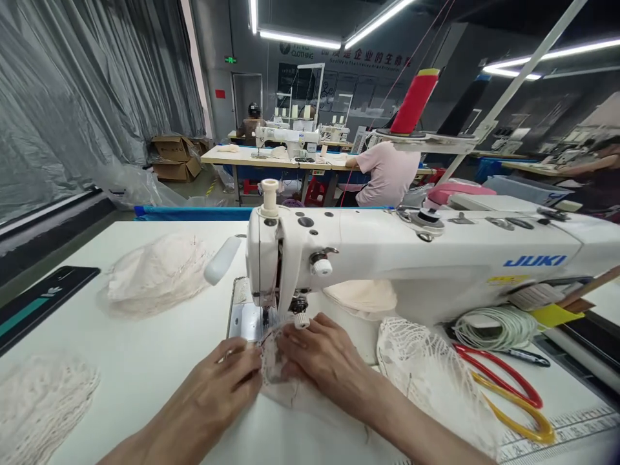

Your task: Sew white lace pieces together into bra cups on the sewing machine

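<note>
White lace cloth (pixel 274 361) lies flat on the table (pixel 159 361) under the needle end of the sewing machine (pixel 387 258), and both hands press it down there. The left hand (pixel 220 381) rests on the cloth's left edge with its fingers bent and its fingertips pinching the edge. The right hand (pixel 317 355) lies across the cloth's right side, fingers spread flat and pushing the cloth toward the needle (the needle itself is too small to make out).

More lace pieces sit around: a pile (pixel 155 274) to the left, another (pixel 39 403) at the near left corner, and one (pixel 426 368) beside the right forearm. Red and yellow loops (pixel 513 394) lie near a coil of white cord (pixel 494 326). A red thread cone (pixel 415 100) stands above the machine. Farther back, a person in a pink shirt (pixel 387 171) sits at another table.
</note>
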{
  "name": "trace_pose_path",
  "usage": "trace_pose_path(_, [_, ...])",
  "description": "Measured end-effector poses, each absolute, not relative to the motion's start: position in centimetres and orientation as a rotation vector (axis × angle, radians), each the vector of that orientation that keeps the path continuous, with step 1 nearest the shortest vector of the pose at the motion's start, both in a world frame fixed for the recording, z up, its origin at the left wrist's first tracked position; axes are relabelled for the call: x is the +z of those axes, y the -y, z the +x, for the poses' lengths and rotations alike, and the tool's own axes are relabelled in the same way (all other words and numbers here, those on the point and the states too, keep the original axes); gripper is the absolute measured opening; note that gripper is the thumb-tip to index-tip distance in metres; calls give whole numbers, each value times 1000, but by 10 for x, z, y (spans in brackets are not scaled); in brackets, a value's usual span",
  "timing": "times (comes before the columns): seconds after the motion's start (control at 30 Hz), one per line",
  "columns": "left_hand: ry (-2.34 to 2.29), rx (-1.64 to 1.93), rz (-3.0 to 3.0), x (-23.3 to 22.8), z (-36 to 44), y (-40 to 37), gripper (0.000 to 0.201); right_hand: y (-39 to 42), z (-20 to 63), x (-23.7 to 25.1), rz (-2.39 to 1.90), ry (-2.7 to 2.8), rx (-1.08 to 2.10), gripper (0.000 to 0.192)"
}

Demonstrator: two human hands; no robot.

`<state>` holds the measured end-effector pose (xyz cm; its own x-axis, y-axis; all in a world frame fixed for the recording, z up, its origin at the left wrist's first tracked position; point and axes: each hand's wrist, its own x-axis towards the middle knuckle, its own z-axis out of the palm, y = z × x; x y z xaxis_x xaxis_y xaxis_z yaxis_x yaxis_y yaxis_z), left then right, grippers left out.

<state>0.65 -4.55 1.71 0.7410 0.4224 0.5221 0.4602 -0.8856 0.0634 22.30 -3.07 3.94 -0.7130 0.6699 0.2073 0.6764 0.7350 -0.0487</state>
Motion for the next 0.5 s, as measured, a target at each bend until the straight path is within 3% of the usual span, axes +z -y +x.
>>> trace_pose_path(0.27, [607,-1031,-2709,-2,7,12,36,12,227,28,-1071,2559,-197,18])
trace_pose_path(0.37, [631,-1034,-2698,-1,6,9,34,9,226,26,-1026,2535,-215,7])
trace_pose_path(0.5, [668,-987,-2691,3,6,12,33,8,227,24,-980,2526,-239,22])
